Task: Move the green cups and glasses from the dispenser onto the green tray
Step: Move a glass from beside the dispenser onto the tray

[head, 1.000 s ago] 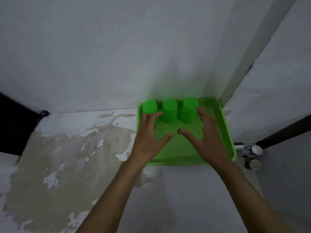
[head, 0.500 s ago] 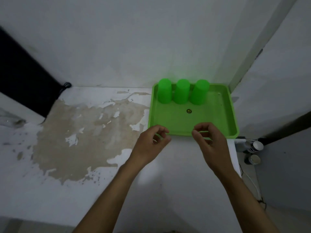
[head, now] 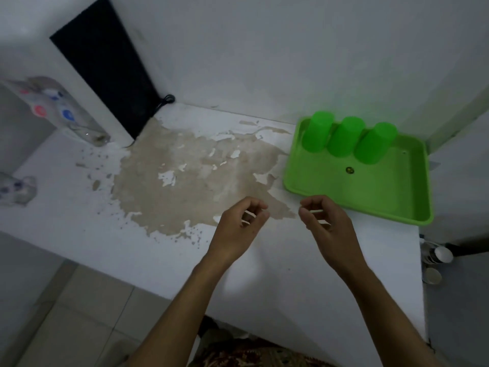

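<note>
A green tray (head: pixel 370 192) sits at the right end of a white counter, in the corner by the wall. Three green cups stand upside down in a row along its far edge: one on the left (head: pixel 316 135), one in the middle (head: pixel 344 137), one on the right (head: pixel 374 144). My left hand (head: pixel 238 223) hovers over the counter just left of the tray's near corner, fingers loosely curled, holding nothing. My right hand (head: pixel 325 223) hangs beside it at the tray's near edge, also loosely curled with nothing in it. A water dispenser (head: pixel 53 107) with red and blue taps shows blurred at far left.
The counter has a large brown patch (head: pixel 190 176) of peeled paint. A black panel (head: pixel 105 62) leans on the wall with a black cable (head: pixel 165 100) at its foot. A blurred pale object (head: pixel 16 192) sits at the left edge. Two white cups (head: pixel 440 255) lie below the counter's right end.
Both hands pulled back off the tray toward me and went from spread to loosely curled. The view swung left, bringing the dispenser into sight. The three cups stayed put.
</note>
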